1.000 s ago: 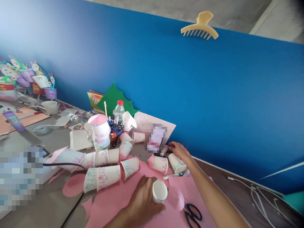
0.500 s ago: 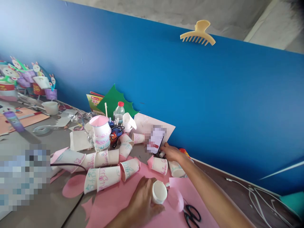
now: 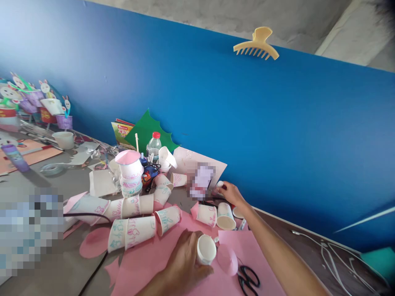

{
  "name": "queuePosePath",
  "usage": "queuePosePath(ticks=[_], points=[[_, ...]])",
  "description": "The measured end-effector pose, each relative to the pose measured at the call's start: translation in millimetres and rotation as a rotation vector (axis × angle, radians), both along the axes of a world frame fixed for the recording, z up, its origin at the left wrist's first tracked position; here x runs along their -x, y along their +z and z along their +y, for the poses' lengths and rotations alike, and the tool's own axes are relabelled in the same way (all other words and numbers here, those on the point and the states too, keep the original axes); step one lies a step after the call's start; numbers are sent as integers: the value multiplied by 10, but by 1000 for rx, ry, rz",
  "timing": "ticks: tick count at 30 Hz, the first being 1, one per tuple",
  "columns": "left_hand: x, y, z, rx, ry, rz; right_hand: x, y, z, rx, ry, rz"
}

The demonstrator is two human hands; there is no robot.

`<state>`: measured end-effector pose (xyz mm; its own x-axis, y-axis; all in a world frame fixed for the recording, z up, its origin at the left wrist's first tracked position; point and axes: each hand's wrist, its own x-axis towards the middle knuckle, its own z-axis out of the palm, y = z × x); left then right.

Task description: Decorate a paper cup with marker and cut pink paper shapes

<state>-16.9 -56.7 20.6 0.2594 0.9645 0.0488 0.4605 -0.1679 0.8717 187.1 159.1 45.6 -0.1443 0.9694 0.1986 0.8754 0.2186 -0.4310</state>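
The left hand [image 3: 187, 257] is clamped round a white cup [image 3: 206, 250], mouth upward (toward the camera), axis near upright; beyond that grip, the right hand [image 3: 231, 193] pinches a white-capped tube [image 3: 219, 184].

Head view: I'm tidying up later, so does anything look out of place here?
Yes: a yellow claw clip sits on the top edge of the blue partition. It looks like a hair accessory, which seems odd above a desk strewn with decorated paper cups.
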Motion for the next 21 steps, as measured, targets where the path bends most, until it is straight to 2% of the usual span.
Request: queuePosePath(ticks=[7, 21], points=[[16, -14, 15, 7, 2, -30, 27, -183, 50, 104, -79, -51], [13, 8, 14, -7, -9, -36, 110, -184, 33, 146, -131, -11]])
